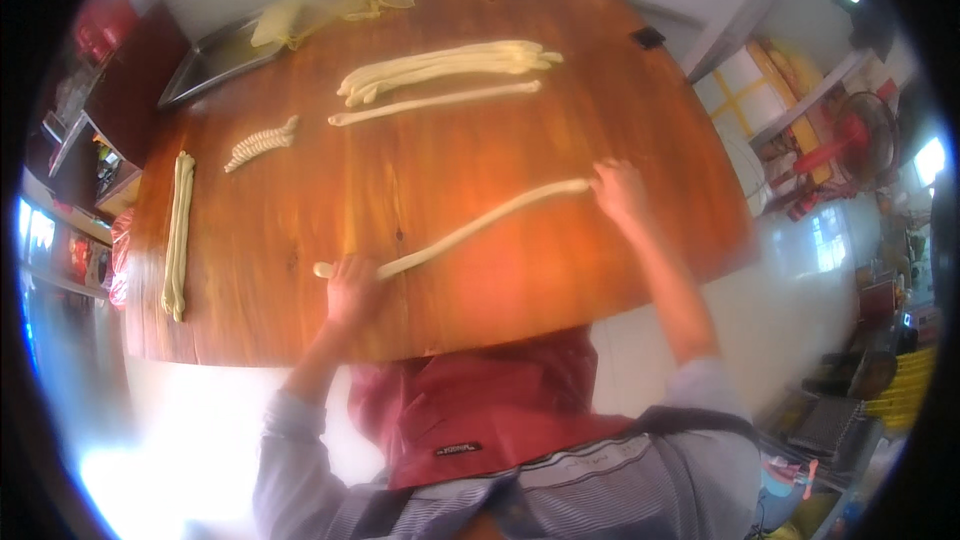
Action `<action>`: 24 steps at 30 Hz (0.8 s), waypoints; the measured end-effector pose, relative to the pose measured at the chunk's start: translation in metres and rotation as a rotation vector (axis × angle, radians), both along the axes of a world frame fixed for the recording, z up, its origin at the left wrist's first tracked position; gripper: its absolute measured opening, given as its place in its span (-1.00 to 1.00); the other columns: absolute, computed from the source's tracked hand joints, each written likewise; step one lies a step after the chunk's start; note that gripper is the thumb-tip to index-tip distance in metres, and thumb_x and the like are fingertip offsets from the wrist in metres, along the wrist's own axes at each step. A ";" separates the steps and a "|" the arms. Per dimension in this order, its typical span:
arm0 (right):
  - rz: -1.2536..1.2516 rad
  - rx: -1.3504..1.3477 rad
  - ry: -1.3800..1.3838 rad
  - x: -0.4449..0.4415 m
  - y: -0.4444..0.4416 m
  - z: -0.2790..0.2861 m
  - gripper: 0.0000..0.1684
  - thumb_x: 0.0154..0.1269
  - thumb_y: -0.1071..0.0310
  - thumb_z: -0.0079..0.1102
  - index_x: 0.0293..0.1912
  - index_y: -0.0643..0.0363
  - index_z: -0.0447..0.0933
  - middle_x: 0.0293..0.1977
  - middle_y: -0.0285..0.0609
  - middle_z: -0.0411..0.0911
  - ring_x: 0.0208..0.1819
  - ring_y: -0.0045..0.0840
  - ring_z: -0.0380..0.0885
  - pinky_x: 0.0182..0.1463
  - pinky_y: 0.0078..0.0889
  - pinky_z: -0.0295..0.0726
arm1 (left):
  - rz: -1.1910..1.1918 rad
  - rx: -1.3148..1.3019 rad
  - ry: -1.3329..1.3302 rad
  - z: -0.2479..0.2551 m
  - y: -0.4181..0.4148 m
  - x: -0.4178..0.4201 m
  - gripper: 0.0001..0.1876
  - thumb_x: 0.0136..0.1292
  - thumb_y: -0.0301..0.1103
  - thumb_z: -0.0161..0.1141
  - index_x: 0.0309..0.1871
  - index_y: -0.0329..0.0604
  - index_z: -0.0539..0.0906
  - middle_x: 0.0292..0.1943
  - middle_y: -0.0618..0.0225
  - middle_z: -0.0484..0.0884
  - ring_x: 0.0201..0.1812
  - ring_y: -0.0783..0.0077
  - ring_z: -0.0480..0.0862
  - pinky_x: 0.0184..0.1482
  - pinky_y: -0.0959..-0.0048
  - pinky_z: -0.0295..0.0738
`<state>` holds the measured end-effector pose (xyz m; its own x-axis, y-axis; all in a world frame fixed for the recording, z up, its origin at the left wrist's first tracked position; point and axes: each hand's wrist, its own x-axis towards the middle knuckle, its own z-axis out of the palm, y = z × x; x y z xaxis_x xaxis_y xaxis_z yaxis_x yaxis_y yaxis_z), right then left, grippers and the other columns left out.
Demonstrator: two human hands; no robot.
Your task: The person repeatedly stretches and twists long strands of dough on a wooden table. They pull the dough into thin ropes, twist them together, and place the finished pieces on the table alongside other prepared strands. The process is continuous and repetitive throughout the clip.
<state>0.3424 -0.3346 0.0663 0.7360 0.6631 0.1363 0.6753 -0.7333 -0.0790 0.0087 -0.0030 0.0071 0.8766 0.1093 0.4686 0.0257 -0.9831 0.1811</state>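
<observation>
A long rope of dough (480, 223) lies slantwise across the wooden table (480, 307). My left hand (354, 286) rests over it near its left end, a short tip showing past the fingers; whether the fingers grip it cannot be told. At the rope's right end, my right hand (618, 187) has its fingertips closed on the dough. Beyond the hands lie a single dough strand (435, 103) and a bundle of strands (450, 69). A twisted dough piece (262, 142) sits to the left, and another group of strands (178, 236) lies along the left edge.
A metal tray (217, 64) stands at the back left, with a pale lump under yellowish plastic film (300, 22) at its rim. A small black object (648, 37) is near the back right edge. Beyond the table on the right stands a fan with red parts (832, 146).
</observation>
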 end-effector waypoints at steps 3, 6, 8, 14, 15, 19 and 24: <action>0.136 0.360 -0.178 -0.024 0.075 -0.017 -0.63 0.15 0.30 0.23 -0.06 0.27 0.54 -0.06 0.02 0.54 0.01 -0.10 0.48 0.10 -0.04 0.43 | 0.075 0.012 0.195 0.011 -0.022 0.002 -0.70 -0.02 -0.18 0.35 -0.35 -0.13 0.50 -0.43 0.26 0.55 -0.34 0.15 0.58 -0.30 0.17 0.41; 0.201 0.357 -0.022 -0.063 0.168 -0.020 -0.53 0.19 0.17 0.20 0.04 0.22 0.49 0.13 0.01 0.43 0.19 -0.10 0.34 0.24 0.02 0.30 | 0.111 0.084 0.296 0.015 -0.016 -0.004 -0.68 0.02 -0.11 0.33 -0.32 -0.10 0.50 -0.46 0.28 0.57 -0.39 0.15 0.60 -0.33 0.18 0.43; 0.301 0.343 -0.167 -0.095 0.198 -0.048 -0.47 0.23 0.08 0.14 0.10 0.21 0.47 0.21 0.01 0.36 0.29 -0.11 0.23 0.31 0.06 0.21 | 0.061 0.147 0.333 0.006 0.005 -0.014 -0.72 0.08 -0.12 0.28 -0.30 -0.09 0.52 -0.45 0.28 0.59 -0.41 0.16 0.61 -0.35 0.18 0.44; 0.629 0.212 -0.102 -0.181 0.082 -0.026 -0.48 0.28 0.06 0.07 0.13 0.16 0.46 0.25 -0.01 0.33 0.33 -0.16 0.20 0.34 0.07 0.16 | 0.284 0.048 0.712 -0.038 0.144 -0.209 -0.76 0.22 -0.26 0.07 -0.06 0.06 0.60 -0.22 0.20 0.66 -0.11 0.10 0.62 -0.03 0.11 0.45; 0.537 0.180 -0.138 -0.159 0.066 -0.032 -0.48 0.30 0.06 0.04 0.14 0.17 0.45 0.26 -0.02 0.31 0.34 -0.17 0.19 0.36 0.04 0.13 | 0.188 -0.020 0.573 -0.016 0.147 -0.220 -0.79 0.24 -0.24 0.06 -0.11 0.00 0.60 -0.29 0.15 0.65 -0.19 0.07 0.64 -0.12 0.11 0.49; 0.233 0.118 -0.185 -0.048 0.048 -0.084 -0.45 0.38 0.06 -0.11 0.20 0.21 0.40 0.32 -0.02 0.25 0.37 -0.20 0.14 0.43 -0.05 0.00 | 0.512 -0.290 0.610 0.023 0.184 -0.266 -0.81 0.29 -0.32 0.00 -0.39 -0.19 0.53 -0.46 0.10 0.57 -0.40 0.10 0.60 -0.36 0.16 0.44; 0.035 0.092 -0.099 -0.029 0.046 -0.048 -0.39 0.42 0.03 -0.17 0.27 0.25 0.30 0.37 -0.02 0.16 0.41 -0.22 0.07 0.46 -0.08 -0.08 | 0.760 -0.078 0.601 0.076 0.206 -0.236 -0.86 0.20 -0.36 0.17 -0.37 -0.26 0.57 -0.41 0.11 0.59 -0.34 0.14 0.59 -0.28 0.26 0.45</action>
